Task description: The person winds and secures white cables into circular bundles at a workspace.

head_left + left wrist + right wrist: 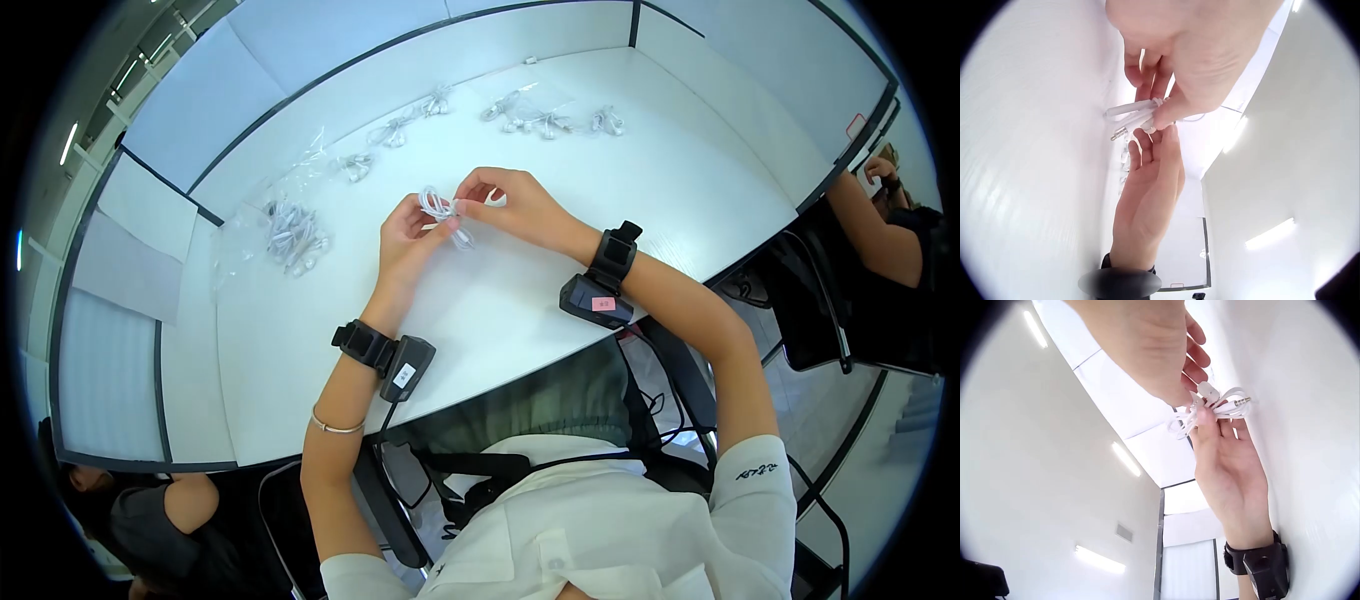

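A coiled bundle of white wired earphones (434, 204) is held over the table between both hands. My left hand (404, 238) grips the coil between thumb and fingers. From the other side, my right hand (528, 208) pinches the bundle near its middle with thumb and forefinger. In the right wrist view a white earbud (1209, 392) sticks out by the right fingertips, and the metal plug (1243, 402) points toward the table. The left wrist view also shows the plug (1120, 133) beside loops of cord, partly hidden by the fingers.
On the white table (330, 350), a heap of bundled earphones (292, 234) lies at the left with clear plastic bags. Several more bundles (395, 130) lie along the back, some beside a clear bag (540, 97). Low white partitions (330, 105) enclose the table. Other people sit at both sides.
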A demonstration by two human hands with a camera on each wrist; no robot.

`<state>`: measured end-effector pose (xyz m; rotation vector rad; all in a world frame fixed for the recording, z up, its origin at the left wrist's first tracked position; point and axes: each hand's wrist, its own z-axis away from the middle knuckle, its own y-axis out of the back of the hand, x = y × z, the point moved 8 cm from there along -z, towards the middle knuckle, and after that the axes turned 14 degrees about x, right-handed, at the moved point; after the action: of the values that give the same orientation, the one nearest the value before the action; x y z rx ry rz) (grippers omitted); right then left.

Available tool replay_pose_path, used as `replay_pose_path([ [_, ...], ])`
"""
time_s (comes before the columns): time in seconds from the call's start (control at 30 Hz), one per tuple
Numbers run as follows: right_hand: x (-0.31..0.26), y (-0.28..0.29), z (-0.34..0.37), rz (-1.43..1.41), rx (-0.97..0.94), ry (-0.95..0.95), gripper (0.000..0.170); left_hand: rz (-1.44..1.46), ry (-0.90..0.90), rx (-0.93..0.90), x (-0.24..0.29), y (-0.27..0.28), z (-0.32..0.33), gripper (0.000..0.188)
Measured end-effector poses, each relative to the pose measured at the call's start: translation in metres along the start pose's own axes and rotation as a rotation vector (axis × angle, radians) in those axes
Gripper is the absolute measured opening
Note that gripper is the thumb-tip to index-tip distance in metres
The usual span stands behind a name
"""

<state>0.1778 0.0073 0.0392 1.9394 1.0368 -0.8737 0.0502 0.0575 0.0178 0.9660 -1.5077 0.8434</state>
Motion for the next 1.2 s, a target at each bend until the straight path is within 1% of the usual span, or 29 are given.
replay_pose_path([
  [0.17, 0.004, -0.003, 0.000, 0.011, -0.026, -0.015, 0.022, 0.029, -0.021, 0.021, 0.001, 0.000, -0.001, 0.021],
  [0.23, 0.008, -0.005, 0.000, -0.019, -0.053, -0.036, 0.023, 0.050, -0.008, -0.002, -0.002, 0.000, -0.001, 0.024],
  [0.37, 0.015, -0.009, 0.002, -0.044, -0.107, -0.121, 0.025, 0.040, -0.009, 0.018, 0.000, 0.001, 0.000, 0.025],
  [0.43, 0.018, -0.012, 0.004, -0.059, -0.117, -0.133, 0.025, 0.017, 0.053, 0.025, -0.003, 0.002, 0.000, 0.025],
  [0.47, 0.017, -0.012, 0.004, -0.061, -0.107, -0.126, 0.025, 0.005, 0.084, 0.028, -0.005, 0.003, 0.000, 0.025],
  [0.53, 0.015, -0.011, 0.004, -0.064, -0.087, -0.111, 0.024, -0.004, 0.081, 0.006, -0.006, 0.003, -0.001, 0.025],
  [0.67, 0.011, -0.010, 0.004, -0.081, -0.105, -0.095, 0.023, 0.032, 0.060, -0.049, -0.009, 0.000, -0.001, 0.025],
  [0.83, 0.015, -0.014, 0.005, -0.134, -0.137, -0.106, 0.022, 0.023, 0.058, -0.037, -0.006, -0.001, 0.000, 0.025],
  [0.97, 0.016, -0.013, 0.006, -0.091, -0.102, -0.140, 0.021, 0.011, 0.099, -0.022, -0.005, -0.001, 0.002, 0.025],
  [1.03, 0.016, -0.011, 0.006, -0.075, -0.070, -0.137, 0.020, 0.031, 0.074, 0.002, -0.007, 0.002, -0.001, 0.023],
  [1.2, 0.007, -0.007, 0.003, -0.022, -0.047, -0.046, 0.021, 0.052, 0.054, 0.010, -0.006, 0.001, -0.001, 0.022],
])
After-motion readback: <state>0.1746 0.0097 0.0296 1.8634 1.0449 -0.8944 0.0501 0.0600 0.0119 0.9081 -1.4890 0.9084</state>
